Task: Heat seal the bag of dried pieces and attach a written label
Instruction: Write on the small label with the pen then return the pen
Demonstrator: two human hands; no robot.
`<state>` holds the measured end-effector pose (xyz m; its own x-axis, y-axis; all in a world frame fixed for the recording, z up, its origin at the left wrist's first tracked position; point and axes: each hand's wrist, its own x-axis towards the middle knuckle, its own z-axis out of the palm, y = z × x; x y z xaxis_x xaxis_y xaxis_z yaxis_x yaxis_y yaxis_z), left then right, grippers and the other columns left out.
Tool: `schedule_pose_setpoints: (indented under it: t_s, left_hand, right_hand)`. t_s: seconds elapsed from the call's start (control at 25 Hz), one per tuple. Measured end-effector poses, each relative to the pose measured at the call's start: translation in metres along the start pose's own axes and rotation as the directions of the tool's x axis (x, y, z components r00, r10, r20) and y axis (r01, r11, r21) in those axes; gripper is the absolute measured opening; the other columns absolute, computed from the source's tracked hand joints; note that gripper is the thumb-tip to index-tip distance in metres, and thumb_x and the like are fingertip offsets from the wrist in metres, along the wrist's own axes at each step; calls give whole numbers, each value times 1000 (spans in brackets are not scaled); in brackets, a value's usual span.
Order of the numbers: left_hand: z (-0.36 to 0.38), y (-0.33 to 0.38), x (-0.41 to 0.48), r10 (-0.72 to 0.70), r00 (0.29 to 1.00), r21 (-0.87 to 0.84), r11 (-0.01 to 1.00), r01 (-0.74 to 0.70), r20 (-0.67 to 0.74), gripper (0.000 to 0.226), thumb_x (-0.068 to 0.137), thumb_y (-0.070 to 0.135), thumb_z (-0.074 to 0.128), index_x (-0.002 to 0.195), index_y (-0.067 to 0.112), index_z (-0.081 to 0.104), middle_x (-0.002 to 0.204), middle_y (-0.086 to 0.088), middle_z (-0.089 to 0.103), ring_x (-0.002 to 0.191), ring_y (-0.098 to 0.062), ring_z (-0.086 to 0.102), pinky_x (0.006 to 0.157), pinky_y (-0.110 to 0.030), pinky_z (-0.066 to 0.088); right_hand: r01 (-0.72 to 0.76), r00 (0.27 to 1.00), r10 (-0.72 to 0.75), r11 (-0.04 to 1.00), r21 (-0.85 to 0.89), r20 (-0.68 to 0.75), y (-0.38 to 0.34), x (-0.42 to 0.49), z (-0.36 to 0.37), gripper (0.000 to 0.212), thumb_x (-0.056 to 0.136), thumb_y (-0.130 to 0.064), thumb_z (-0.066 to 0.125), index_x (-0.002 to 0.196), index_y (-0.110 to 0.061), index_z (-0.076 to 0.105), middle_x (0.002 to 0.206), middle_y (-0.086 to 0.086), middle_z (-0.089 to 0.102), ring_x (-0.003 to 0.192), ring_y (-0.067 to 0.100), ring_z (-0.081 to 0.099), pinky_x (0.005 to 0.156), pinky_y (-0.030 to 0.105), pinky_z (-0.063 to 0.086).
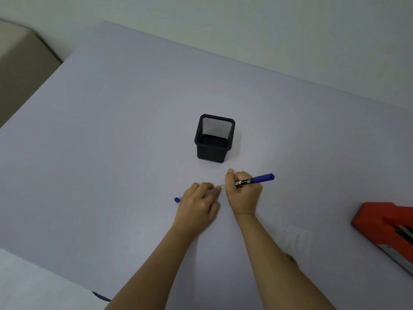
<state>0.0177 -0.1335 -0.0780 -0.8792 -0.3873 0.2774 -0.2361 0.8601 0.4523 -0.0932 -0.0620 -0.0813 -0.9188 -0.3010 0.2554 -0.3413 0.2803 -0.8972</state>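
Observation:
My right hand (243,193) grips a blue marker (257,180), its tip hidden by my fingers, its blue end pointing right. A small white label (222,187) lies on the table between both hands. My left hand (199,203) presses fingertips on the label's left end. The marker's blue cap (177,199) lies on the table left of my left hand. A clear plastic bag (295,239) lies flat to the right of my right forearm; dark dried pieces (290,257) show at its near end. A red heat sealer (388,227) sits at the right edge.
A black mesh pen holder (214,139) stands upright just beyond my hands. The grey table (111,153) spreads wide to the left and back. A white cloth (33,285) lies at the near left corner. A wall runs behind the table.

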Motion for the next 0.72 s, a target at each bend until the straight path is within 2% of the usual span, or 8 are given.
schedule_pose_setpoints:
  t_s: [0.08, 0.28, 0.72]
  left_hand:
    - [-1, -1, -1, 4, 1000, 12, 1000, -4, 5, 31, 85, 16, 47, 104, 8, 71, 93, -7, 67, 71, -22, 57, 59, -33, 50]
    - [-1, 0, -3, -14, 1000, -1, 1000, 14, 27, 31, 86, 15, 48, 106, 9, 70, 95, -4, 67, 73, -20, 56, 62, -34, 50]
    - [-4, 1, -1, -26, 999, 5, 1000, 26, 25, 32, 84, 16, 46, 105, 10, 71, 93, -2, 67, 73, -19, 55, 60, -33, 50]
  right_hand:
    - [-2, 1000, 2, 1000, -19, 14, 2, 0, 0, 48, 84, -25, 54, 45, 1, 42, 39, 14, 45, 36, 25, 40, 39, 38, 37]
    - [31, 999, -30, 998, -56, 30, 3, -1, 1, 48, 85, -24, 53, 45, 2, 42, 39, 14, 43, 35, 29, 40, 37, 41, 37]
    - [9, 999, -6, 998, -56, 47, -2, 0, 2, 45, 83, -24, 52, 47, 0, 38, 42, 14, 41, 39, 25, 36, 41, 38, 33]
